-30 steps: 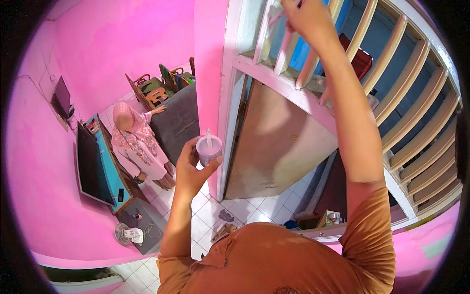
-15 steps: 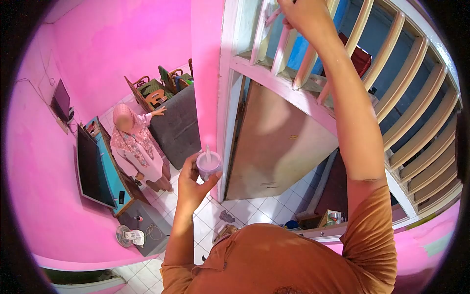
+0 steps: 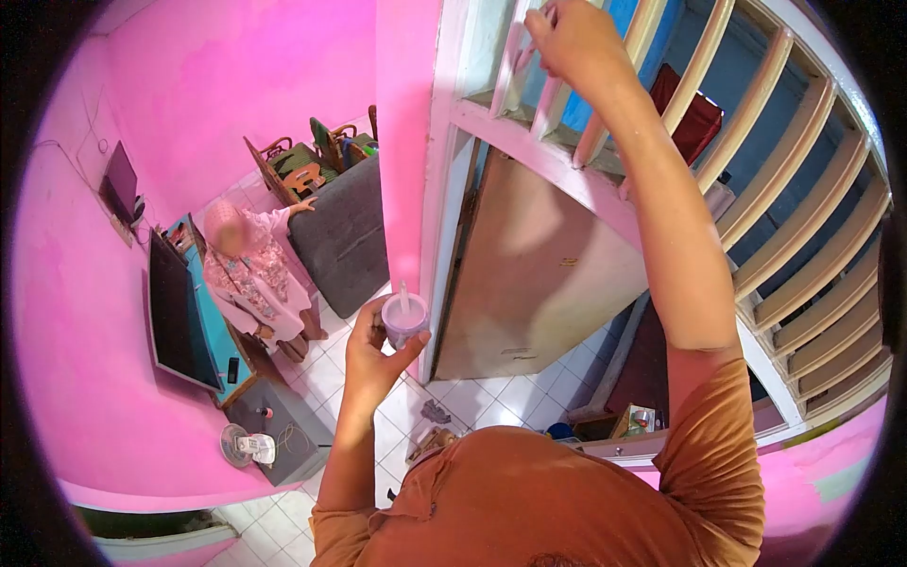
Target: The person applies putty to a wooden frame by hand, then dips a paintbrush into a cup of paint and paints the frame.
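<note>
- With our left hand (image 3: 370, 354) we hold a small pale cup (image 3: 406, 338) in the air, near the foot of the white post beside the door, its mouth facing up towards us.
- Our left fingers wrap round the far side of the cup and our thumb presses against the near side.
- A thin pale stick (image 3: 404, 300) stands up out of the cup; we cannot tell what kind of tool it is.
- Our right hand (image 3: 573, 42) is raised high, at the upper end of the white bars (image 3: 698, 64) in the window frame (image 3: 567, 167).
- Our right fingers are curled and drawn close together beside one of the leftmost bars; we cannot tell what, if anything, they pinch.
- Below the bars we see a plain brown door (image 3: 529, 274), standing at an angle above the white floor tiles (image 3: 491, 397).
- We wear an orange-brown shirt (image 3: 548, 491), with the sleeves ending around our elbows.
- To the left, well apart from us, another person (image 3: 255, 279) in a pink headscarf stands with one hand on a grey padded piece of furniture (image 3: 345, 236).
- Behind that, we see wooden chairs (image 3: 293, 170) near the pink wall (image 3: 246, 76).
- Along the left wall are a television (image 3: 175, 312), a turquoise cabinet (image 3: 210, 317) and a small fan (image 3: 236, 446).
</note>
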`<state>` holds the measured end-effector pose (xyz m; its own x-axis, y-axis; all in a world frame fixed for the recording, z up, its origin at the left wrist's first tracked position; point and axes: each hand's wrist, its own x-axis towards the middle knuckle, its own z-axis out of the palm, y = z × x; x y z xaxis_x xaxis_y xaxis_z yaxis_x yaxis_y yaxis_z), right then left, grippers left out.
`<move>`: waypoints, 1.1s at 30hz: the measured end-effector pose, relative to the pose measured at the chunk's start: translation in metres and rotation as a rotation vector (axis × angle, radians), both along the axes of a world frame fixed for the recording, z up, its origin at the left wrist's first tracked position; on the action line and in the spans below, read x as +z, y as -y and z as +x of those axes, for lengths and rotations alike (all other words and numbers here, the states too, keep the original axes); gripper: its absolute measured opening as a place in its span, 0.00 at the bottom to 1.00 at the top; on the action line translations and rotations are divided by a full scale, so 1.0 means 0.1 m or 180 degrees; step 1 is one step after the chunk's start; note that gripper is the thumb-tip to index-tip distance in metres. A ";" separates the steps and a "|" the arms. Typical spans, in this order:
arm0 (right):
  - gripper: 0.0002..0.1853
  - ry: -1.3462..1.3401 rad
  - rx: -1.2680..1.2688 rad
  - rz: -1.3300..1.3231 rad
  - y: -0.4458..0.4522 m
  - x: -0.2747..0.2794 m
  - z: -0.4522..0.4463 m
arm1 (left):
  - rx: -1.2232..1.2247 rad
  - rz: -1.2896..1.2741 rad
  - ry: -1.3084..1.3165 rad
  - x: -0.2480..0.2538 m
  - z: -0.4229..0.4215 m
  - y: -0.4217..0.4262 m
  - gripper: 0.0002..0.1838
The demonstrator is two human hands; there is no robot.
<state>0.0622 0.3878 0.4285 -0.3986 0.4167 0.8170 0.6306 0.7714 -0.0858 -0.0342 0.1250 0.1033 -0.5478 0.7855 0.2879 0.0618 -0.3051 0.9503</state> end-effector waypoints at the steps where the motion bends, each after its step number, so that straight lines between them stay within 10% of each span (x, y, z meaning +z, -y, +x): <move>1: 0.20 0.0005 0.0004 -0.0006 0.04 0.03 0.02 | 0.0002 0.0028 -0.0022 -0.01 0.00 0.00 0.30; 33: 0.18 -0.0715 0.0337 -0.0397 0.35 0.13 0.24 | 0.0083 0.0008 0.0029 -0.09 0.11 0.21 0.33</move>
<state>0.0858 0.3532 0.4411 -0.2599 0.4852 0.8349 0.5013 0.8067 -0.3128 -0.0237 0.1038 0.0945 -0.5707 0.7702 0.2848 0.0612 -0.3060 0.9501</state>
